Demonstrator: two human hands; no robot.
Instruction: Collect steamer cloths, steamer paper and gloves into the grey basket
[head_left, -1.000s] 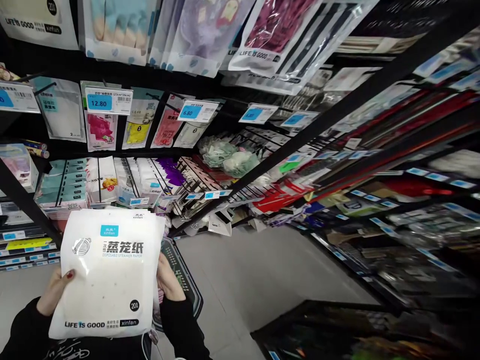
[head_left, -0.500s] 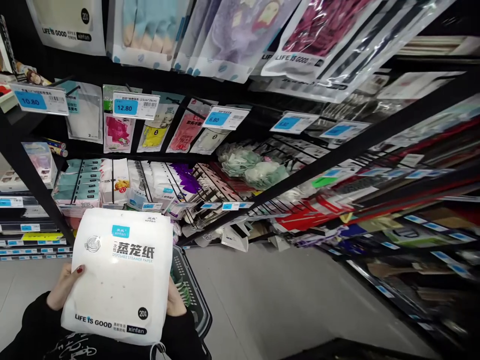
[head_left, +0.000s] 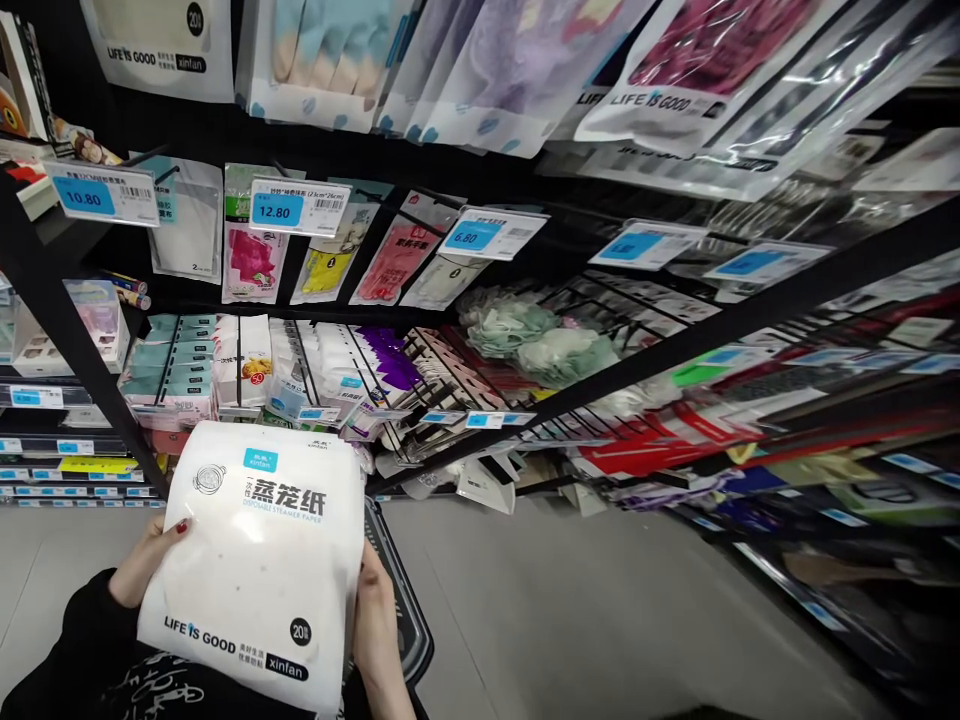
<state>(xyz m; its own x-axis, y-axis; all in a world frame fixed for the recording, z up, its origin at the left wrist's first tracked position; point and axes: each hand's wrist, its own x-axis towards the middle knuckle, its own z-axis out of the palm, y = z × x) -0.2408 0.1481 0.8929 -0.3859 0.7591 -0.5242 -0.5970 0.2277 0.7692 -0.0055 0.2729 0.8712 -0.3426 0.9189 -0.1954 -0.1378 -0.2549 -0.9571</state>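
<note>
Between my two hands is a white pack of disposable steamer paper (head_left: 232, 590), tilted with its printed front toward me. My left hand (head_left: 150, 555) grips its left edge, the thumb with a red nail lying on the front and the other fingers hidden behind. On the opposite edge, my right hand (head_left: 377, 610) is closed around the side of the pack, and part of its fingers is hidden behind it. Below and behind the right hand sits a dark shopping basket (head_left: 409, 610), partly covered by the pack and my arm.
Hanging packs of gloves (head_left: 405, 250) and price tags (head_left: 300, 207) fill the black rack ahead. Lower down are mesh bath puffs (head_left: 566, 355) and rows of small packets (head_left: 169, 365). Grey floor (head_left: 570, 610) stretches to the right, bordered by another stocked shelf (head_left: 817, 600).
The view has shifted, so the shelves sit further right. My right hand has come further into sight along the pack's right edge. Both hands still hold the pack.
</note>
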